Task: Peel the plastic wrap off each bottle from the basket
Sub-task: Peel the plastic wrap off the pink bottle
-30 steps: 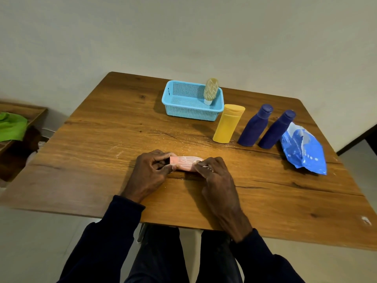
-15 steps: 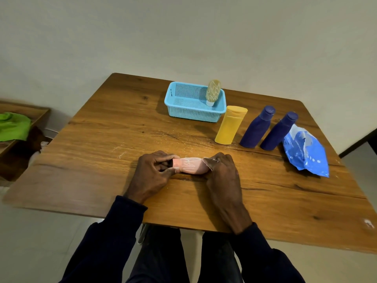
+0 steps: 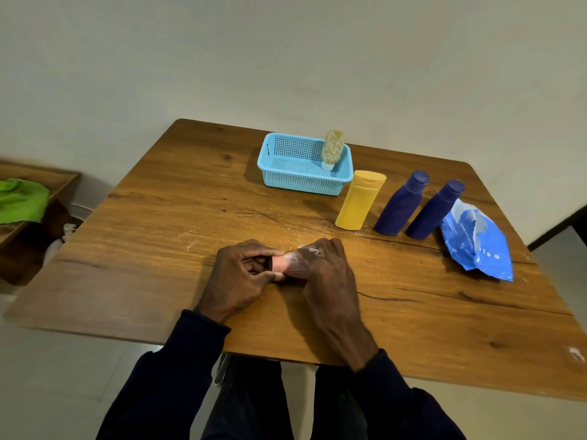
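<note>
Pink bottle (image 3: pixel 281 264) lying near the table's (image 3: pixel 158 249) front edge: left hand (image 3: pixel 241 274) curls round its cap end to steady it, right hand (image 3: pixel 330 274) pinches the bunched clear wrap (image 3: pixel 297 263), apparently to draw it off; a patterned bottle (image 3: pixel 333 147) stands in the basket (image 3: pixel 286 182)

Crumpled blue pouch (image 3: pixel 476 246) on wooden table (image 3: pixel 158 233); green cloth (image 3: pixel 22 201) on shelf (image 3: pixel 60 177)

A pink bottle (image 3: pixel 281 263) lies sideways on the tabletop (image 3: pixel 158 249), with clear plastic wrap (image 3: pixel 297 265) bunched at its right end. A wavy-patterned bottle (image 3: pixel 333 147) stands cap-down in the blue basket (image 3: pixel 295 182). A yellow bottle (image 3: pixel 359 201) and two dark-blue bottles (image 3: pixel 401 204) stand nearby.
</note>
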